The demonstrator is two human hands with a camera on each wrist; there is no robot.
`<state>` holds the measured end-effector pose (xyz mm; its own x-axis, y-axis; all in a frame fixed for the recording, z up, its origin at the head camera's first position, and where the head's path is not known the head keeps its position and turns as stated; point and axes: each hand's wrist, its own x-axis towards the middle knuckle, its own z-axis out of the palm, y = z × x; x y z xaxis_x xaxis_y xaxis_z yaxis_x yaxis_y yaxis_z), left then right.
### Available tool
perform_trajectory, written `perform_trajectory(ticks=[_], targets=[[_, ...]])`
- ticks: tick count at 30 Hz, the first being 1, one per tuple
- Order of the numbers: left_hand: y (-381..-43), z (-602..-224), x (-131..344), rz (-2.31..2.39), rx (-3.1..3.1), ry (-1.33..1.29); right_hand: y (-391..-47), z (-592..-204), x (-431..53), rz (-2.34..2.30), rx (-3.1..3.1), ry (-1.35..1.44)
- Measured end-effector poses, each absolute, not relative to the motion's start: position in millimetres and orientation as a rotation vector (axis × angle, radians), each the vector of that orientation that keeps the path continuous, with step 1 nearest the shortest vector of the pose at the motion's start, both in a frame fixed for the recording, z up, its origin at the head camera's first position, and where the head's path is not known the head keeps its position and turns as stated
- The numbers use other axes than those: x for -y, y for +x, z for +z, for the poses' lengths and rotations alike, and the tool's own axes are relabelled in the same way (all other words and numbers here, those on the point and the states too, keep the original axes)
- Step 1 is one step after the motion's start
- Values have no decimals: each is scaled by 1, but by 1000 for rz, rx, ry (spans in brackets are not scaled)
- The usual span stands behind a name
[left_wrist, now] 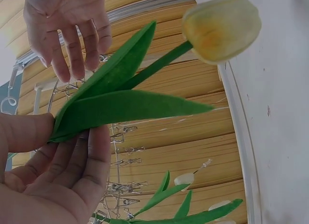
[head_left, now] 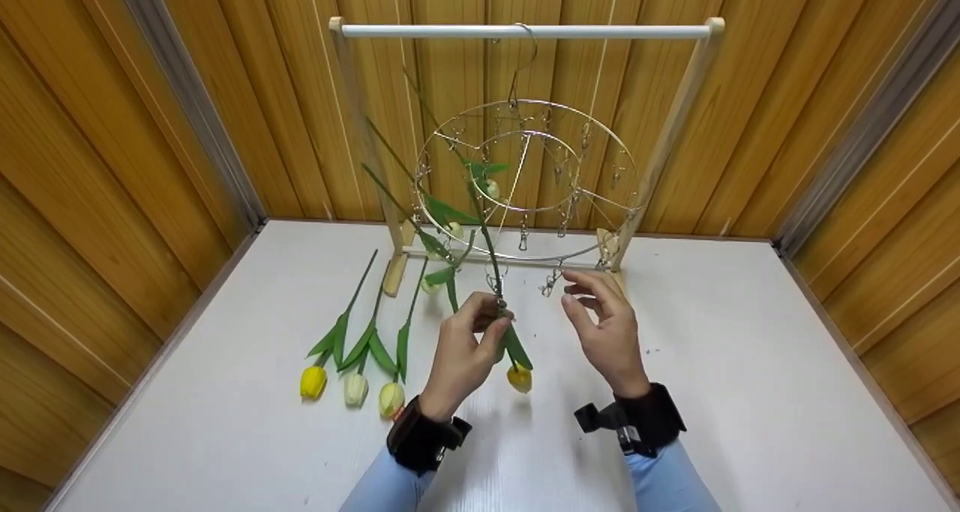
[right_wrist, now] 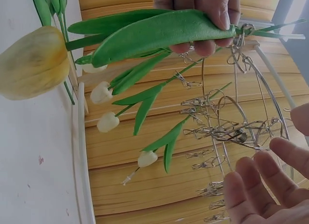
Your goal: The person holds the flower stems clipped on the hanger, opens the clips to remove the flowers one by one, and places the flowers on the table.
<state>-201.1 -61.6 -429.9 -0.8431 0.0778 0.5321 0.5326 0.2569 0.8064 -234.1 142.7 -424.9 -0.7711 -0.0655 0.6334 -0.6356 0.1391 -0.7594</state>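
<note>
My left hand (head_left: 463, 354) pinches the green stem of an artificial yellow tulip (head_left: 519, 377) between thumb and fingers, its bloom pointing down. In the right wrist view, a metal clip (right_wrist: 239, 46) of the hanger meets this stem just past the left fingertips. The round wire clip hanger (head_left: 534, 258) is in front of both hands. Off to the right, my right hand (head_left: 611, 335) is raised with loosely bent fingers and nothing in them, near a dangling clip (head_left: 551, 282). Several pale tulips (right_wrist: 107, 122) hang bloom-down from the hanger's left side.
A yellow tulip (head_left: 313, 383), a white tulip (head_left: 355, 390) and a pale yellow tulip (head_left: 391, 399) lie on the white table (head_left: 225, 422) to the left. The hanger is hooked over the white bar (head_left: 600, 31) of a wooden-legged stand. Wood-patterned walls (head_left: 847, 121) surround the table.
</note>
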Motion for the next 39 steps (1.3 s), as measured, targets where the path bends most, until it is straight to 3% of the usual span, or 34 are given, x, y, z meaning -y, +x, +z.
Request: perform_trajectory(ticks=[20,39], targets=[[-200,-429,55,-1578,2206,-639,-236,-427,-131,1662,2034,736],[-202,-428,54,-1733,2201,-648,-257,-415,-120,2142,2164,674]])
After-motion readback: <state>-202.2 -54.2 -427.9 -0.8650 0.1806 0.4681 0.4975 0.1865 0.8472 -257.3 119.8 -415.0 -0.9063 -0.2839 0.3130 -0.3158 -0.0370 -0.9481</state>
